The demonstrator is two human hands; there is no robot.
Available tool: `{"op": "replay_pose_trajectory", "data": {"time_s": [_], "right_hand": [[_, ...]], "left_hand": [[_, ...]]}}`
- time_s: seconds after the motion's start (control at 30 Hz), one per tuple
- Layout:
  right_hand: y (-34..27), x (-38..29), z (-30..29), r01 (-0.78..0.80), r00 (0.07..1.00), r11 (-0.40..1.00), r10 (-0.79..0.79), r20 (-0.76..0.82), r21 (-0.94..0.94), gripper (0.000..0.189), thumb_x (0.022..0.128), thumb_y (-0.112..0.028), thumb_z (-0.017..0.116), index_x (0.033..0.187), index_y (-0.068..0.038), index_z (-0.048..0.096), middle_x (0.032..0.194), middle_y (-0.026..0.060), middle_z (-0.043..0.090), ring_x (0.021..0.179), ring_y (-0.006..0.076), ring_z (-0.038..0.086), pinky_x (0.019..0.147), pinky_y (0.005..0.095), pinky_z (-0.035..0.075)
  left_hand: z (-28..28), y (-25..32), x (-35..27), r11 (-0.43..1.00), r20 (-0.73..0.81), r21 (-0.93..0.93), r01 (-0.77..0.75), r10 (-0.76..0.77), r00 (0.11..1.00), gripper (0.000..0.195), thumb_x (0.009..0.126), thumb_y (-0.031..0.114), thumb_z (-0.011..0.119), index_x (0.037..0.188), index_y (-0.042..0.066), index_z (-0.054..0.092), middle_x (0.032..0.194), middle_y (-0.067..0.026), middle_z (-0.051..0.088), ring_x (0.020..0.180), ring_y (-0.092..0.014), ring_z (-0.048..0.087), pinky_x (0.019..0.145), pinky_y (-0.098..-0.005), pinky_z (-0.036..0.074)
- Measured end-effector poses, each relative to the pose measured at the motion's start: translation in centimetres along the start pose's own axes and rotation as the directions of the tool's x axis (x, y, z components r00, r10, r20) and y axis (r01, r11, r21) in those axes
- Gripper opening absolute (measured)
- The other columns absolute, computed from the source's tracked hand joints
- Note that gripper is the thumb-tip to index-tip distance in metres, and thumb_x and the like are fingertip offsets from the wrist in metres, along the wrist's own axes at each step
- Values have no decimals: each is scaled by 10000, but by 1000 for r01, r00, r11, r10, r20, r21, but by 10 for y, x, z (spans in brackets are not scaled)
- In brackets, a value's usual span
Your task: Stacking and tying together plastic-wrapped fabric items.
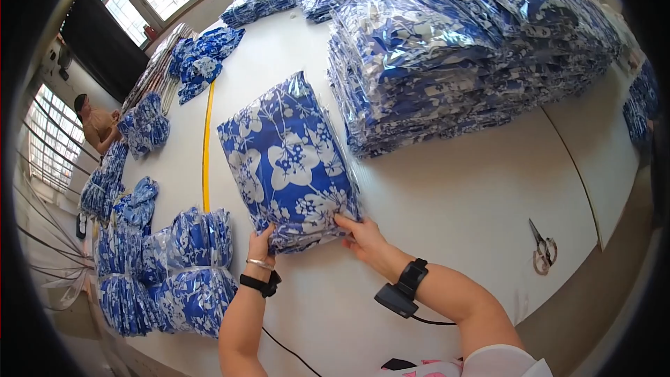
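Both my hands grip the near edge of a stack of folded blue-and-white floral fabric point(293, 162) in clear plastic bags on the white table. My left hand point(261, 246) holds its near left corner, thumb on top. My right hand point(366, 238) holds the near right corner, also with the thumb on top. Fingers under the stack are partly hidden. Just beyond, to the right, rises a large pile of similar bagged fabric point(419, 63). Tied bundles of the same fabric point(193, 293) lie to the left of my left hand.
Scissors point(544, 251) lie on the white table point(460, 209) at the right. A yellow strip point(207, 152) crosses the table at the left. Loose floral fabric point(204, 60) and more bundles point(144, 125) lie farther off, near another person. Black cables hang from my wrist devices.
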State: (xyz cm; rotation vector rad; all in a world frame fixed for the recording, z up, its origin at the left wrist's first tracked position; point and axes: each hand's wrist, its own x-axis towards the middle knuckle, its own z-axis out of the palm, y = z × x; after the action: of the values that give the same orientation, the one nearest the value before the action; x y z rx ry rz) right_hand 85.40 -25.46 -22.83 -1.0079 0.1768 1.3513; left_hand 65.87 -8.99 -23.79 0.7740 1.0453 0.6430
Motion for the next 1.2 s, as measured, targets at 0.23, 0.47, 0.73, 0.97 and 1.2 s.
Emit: {"op": "replay_pose_trajectory", "data": {"time_s": [0.23, 0.47, 0.73, 0.97, 1.2], "right_hand": [[30, -139, -86, -220, 975, 972, 217, -41, -80, 406, 704, -207, 743, 1042, -142, 527, 959, -11, 532, 837, 137, 431, 687, 327, 346], [60, -240, -162, -378, 908, 910, 400, 126, -169, 427, 737, -223, 713, 1098, -104, 519, 1069, 5, 546, 958, 149, 453, 793, 342, 368], [-62, -287, -317, 245, 679, -656, -409, 610, -713, 550, 688, -290, 655, 1187, -124, 492, 1317, 142, 373, 1210, 321, 352, 966, 499, 258], [-147, -290, -459, 145, 641, -808, -363, 677, -570, 459, 717, -194, 637, 1155, -158, 508, 1293, 71, 430, 1228, 232, 354, 1006, 532, 204], [-207, -298, -448, -123, 687, -708, -566, 455, -695, 444, 762, -265, 611, 1143, -66, 500, 1340, 196, 339, 1240, 368, 312, 1019, 485, 214]], "left_hand": [[17, -51, -168, 962, -6, 29, 271, -271, 963, 445, 801, -31, 540, 1219, 31, 400, 1168, -106, 527, 1027, -269, 537, 873, -420, 452], [15, -103, -265, 925, -1, 119, 361, -363, 932, 511, 773, -120, 492, 1241, 47, 377, 1184, -101, 506, 1043, -263, 520, 906, -399, 431], [-4, -70, -258, 901, 1, 351, 253, -271, 963, 613, 673, -156, 533, 1248, 0, 391, 1114, -123, 566, 964, -264, 575, 846, -360, 477], [36, -36, -209, 633, -59, 756, 166, -186, 981, 566, 618, -144, 636, 1157, -55, 487, 1014, -119, 610, 861, -207, 594, 823, -304, 470], [66, -18, -157, 410, -46, 908, 88, -112, 993, 625, 607, -97, 648, 1199, -33, 457, 996, -108, 602, 845, -199, 593, 758, -294, 488]]}}
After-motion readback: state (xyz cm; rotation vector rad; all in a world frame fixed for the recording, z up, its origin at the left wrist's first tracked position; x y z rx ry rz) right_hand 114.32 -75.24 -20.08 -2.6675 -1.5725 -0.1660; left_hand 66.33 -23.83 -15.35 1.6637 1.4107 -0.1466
